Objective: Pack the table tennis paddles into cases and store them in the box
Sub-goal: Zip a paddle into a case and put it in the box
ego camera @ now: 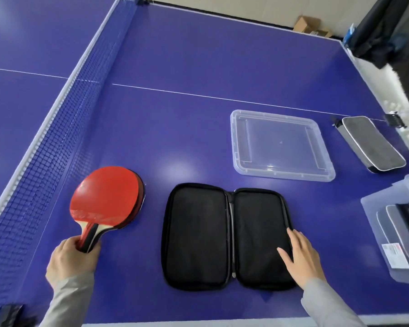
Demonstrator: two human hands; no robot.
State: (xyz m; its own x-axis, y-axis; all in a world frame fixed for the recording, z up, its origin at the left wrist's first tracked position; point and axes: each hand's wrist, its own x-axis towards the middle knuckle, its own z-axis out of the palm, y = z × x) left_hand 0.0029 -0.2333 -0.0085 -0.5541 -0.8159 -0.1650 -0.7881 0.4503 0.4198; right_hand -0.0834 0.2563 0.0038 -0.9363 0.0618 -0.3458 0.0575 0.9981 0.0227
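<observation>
Paddles [105, 197], two stacked with a red face up, were gripped by the handle in the left hand [72, 260], fingers curled round it, the blades low over the bench [187, 102] near its net-side edge. The right hand [301, 253] lay flat with straight fingers on the right half of the open black case [227, 234], pinning it near the bench's front edge. The step in hand looked to be loading that case; done well, it would mean keeping the flat hand on the flap so the case could not slide, bringing the blades in over the left half, and laying them with the handle toward the narrow near end before folding the flap over and running the zip. Behind the case lay a clear lid [281, 145]. A closed grey case [371, 143] waited by the right edge, and the clear box [397, 232] at the right front corner already held packed cases.
</observation>
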